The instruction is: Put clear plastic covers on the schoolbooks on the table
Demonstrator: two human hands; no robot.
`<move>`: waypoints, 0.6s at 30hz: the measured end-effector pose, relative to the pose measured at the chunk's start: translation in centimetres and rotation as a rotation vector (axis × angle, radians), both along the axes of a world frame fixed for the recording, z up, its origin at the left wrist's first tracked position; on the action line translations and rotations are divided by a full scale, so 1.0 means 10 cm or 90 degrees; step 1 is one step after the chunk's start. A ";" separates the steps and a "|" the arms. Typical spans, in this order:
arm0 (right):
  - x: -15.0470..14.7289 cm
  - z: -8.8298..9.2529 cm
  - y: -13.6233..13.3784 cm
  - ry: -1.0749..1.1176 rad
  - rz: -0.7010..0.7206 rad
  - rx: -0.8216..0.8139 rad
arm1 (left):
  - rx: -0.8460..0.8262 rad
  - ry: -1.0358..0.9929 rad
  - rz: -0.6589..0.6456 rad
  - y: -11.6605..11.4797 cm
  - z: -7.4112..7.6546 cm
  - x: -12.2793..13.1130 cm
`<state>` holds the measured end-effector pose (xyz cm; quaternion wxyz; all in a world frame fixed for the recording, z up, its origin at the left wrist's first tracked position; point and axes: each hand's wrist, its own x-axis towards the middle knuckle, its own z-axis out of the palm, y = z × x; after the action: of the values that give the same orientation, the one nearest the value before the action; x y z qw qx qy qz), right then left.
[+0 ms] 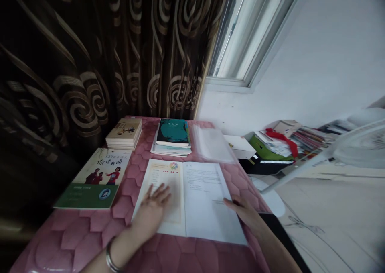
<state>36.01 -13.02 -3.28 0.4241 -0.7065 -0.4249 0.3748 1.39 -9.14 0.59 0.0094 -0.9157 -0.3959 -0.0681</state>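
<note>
Open book (202, 212): flat on the pink tabletop (204, 257), directly in front of you. Judged light and limp; the pages likely bend and crease easily, the spine stiffer. Best hold: outer edge, thumb above, fingers beneath. Your left hand (153, 208) is spread over the left page, fingers loose, grasping nothing. Your right hand (246, 213) grasps the right edge, thumb on top; blur hides how many sheets you have. Beyond: teal-topped stack (173, 132), clear plastic sheets (213, 143). Left: green-and-white book (94, 180).
</note>
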 end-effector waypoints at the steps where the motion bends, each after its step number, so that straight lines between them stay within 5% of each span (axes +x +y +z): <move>1: -0.01 0.01 -0.01 0.039 0.000 -0.007 | -0.014 -0.016 -0.022 -0.08 -0.05 0.17; 5: -0.07 0.07 -0.02 0.187 -0.002 -0.027 | 0.007 -0.050 -0.023 -0.32 -0.39 0.67; 9: -0.12 0.18 -0.06 0.291 -0.025 -0.057 | 0.079 -0.076 0.016 -0.39 -0.61 0.76; 15: -0.26 0.40 -0.09 0.508 0.026 -0.131 | 0.024 -0.075 0.021 -0.42 -0.44 0.62; 18: -0.47 0.39 -0.02 0.448 0.061 -0.072 | 0.022 -0.075 0.018 -0.50 -0.39 0.51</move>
<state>31.27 -13.21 0.62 0.4866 -0.5355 -0.2640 0.6377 6.46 -14.15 -3.31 0.0028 -0.9042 -0.4074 -0.1284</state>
